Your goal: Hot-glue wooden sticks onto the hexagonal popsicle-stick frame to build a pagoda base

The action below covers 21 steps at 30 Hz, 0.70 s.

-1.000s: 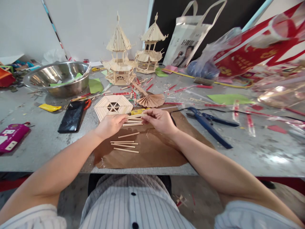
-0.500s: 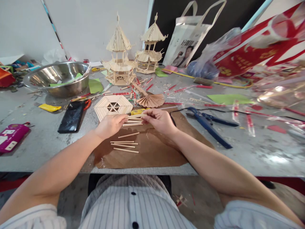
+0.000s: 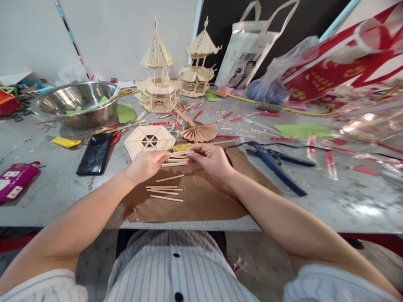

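Observation:
My left hand [image 3: 146, 165] and my right hand [image 3: 212, 159] pinch opposite ends of thin wooden sticks [image 3: 179, 154], held just above a brown sheet [image 3: 208, 201]. How many sticks are in the fingers I cannot tell. Under and just in front of them lie more sticks [image 3: 175, 164]. Nearer to me, a single stick [image 3: 170, 178] lies slanted, with several loose sticks [image 3: 163, 191] below it. Behind my left hand rests a hexagonal stick panel [image 3: 135, 142] with a spoked opening. Something yellow [image 3: 181, 147] lies behind the fingers, partly hidden.
Two stick pagodas [image 3: 156, 86] stand at the back. To the left are a steel bowl [image 3: 103, 109], a phone [image 3: 93, 154], a yellow cutter [image 3: 66, 142] and a purple case [image 3: 15, 180]. Blue-handled pliers [image 3: 277, 167], a black cord and a folded paper fan [image 3: 200, 132] lie around the sheet.

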Available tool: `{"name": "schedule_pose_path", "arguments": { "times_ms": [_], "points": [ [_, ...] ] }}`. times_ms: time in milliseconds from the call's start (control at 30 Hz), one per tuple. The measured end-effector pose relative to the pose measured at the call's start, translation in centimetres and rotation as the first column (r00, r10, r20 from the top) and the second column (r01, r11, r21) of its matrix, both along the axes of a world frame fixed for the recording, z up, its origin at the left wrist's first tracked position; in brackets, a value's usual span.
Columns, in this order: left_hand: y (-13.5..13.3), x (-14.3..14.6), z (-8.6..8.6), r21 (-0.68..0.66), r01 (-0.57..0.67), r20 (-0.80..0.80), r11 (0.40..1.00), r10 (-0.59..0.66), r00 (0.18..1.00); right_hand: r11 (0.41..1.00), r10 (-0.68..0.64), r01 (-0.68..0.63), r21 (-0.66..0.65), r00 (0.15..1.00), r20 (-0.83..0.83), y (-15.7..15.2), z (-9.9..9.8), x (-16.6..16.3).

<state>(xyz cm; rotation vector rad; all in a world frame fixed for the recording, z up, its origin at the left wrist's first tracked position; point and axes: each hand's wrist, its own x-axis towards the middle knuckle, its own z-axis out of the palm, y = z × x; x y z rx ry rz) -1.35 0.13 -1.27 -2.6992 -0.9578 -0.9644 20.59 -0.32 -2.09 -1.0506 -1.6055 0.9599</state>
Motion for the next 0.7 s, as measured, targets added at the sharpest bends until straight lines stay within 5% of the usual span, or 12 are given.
{"name": "schedule_pose_path", "arguments": {
  "times_ms": [233,467,567,700],
  "points": [
    [0.2,0.0,-0.1,0.009,0.006,0.015,1.000,-0.006,1.000,1.000,-0.002,0.002,0.015,1.000,0.013,0.1,-0.2,0.0],
    [0.2,0.3,0.1,-0.277,0.004,0.160,0.961,0.042,0.986,1.000,-0.009,0.009,-0.002,0.998,-0.068,0.5,-0.5,0.1],
    [0.0,0.4,0.4,-0.487,0.055,0.273,0.871,0.093,0.957,1.000,0.003,-0.003,-0.001,0.997,-0.083,0.6,-0.5,0.2],
    [-0.2,0.5,0.9,-0.726,0.165,0.391,0.667,0.204,0.897,1.000,0.010,-0.010,0.003,0.995,-0.104,0.8,-0.6,0.2]
  ]
}}
